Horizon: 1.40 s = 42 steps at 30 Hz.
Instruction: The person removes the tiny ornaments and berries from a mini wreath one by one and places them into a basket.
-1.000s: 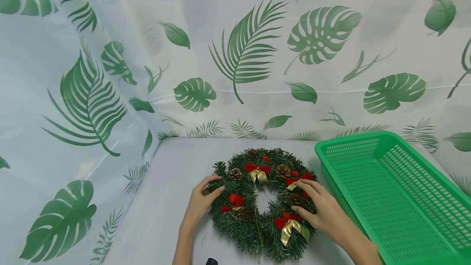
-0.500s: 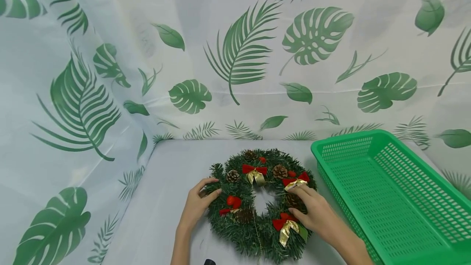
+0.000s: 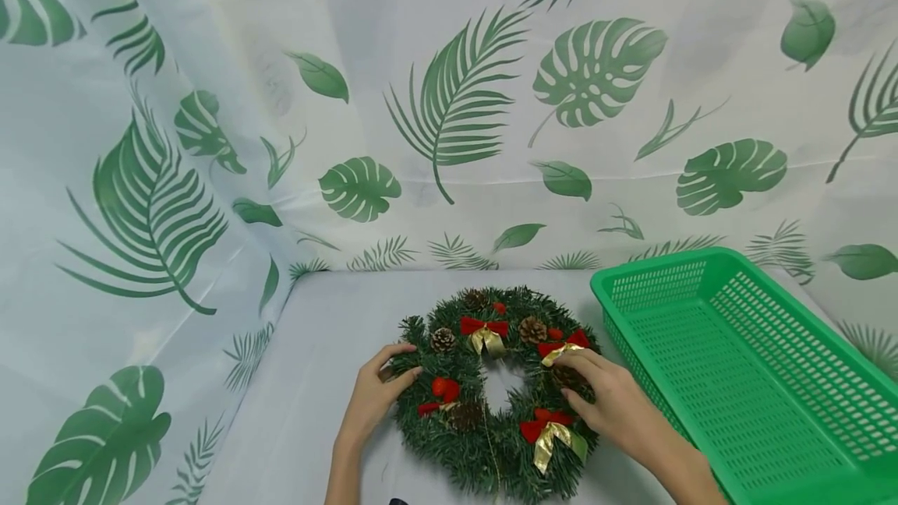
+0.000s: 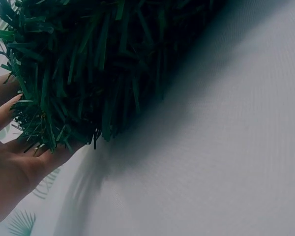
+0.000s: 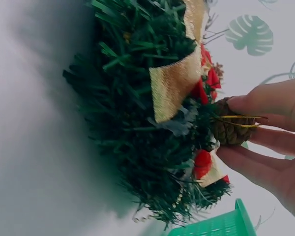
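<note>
One wreath: it lay in front of you on the pale surface, a bushy green ring, its hole showing in the middle.
Held pine cone: it was at the wreath's right side, up against the greenery, with a thin yellow tie across it; whether it was fastened there you could not tell.
Right hand: you pinched that cone between thumb and fingers.
Left hand: you gripped the wreath's left edge, thumb and fingers set around it.
Red-and-gold bows: one top bow, one right bow just beside your right fingertips, one lower bow.
Other trimmings: you had a small pine cone at upper left and red berries below it.
Green basket: it stood just right of the wreath, its walls slotted.
Dark object: the view's bottom edge cut it off, too little to name.
Leaf-print cloth: it hung behind the surface and to your left.
</note>
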Each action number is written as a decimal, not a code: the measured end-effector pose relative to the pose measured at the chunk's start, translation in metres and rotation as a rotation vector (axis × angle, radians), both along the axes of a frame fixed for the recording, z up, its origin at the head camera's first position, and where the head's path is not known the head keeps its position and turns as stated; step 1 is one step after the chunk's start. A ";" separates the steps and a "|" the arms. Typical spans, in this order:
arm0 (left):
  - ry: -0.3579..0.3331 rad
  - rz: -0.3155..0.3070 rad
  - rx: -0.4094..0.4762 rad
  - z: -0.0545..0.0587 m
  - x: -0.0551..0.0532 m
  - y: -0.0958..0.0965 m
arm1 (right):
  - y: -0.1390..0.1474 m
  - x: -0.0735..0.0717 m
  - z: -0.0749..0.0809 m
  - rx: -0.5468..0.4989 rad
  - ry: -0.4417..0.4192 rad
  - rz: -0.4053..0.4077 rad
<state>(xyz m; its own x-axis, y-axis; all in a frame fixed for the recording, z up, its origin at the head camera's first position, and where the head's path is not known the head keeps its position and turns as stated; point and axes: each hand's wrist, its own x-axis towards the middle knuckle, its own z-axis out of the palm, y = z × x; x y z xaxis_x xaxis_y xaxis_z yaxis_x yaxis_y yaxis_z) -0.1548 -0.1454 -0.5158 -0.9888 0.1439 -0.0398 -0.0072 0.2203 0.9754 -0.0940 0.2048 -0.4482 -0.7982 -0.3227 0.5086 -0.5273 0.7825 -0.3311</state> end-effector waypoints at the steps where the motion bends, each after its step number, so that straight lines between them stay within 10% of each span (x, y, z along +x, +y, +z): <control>1: 0.001 -0.001 0.002 0.000 0.000 0.000 | 0.001 0.000 0.001 -0.014 0.006 0.010; 42: -0.014 0.012 -0.006 0.002 0.001 0.000 | 0.068 -0.009 0.066 -0.054 -0.024 0.040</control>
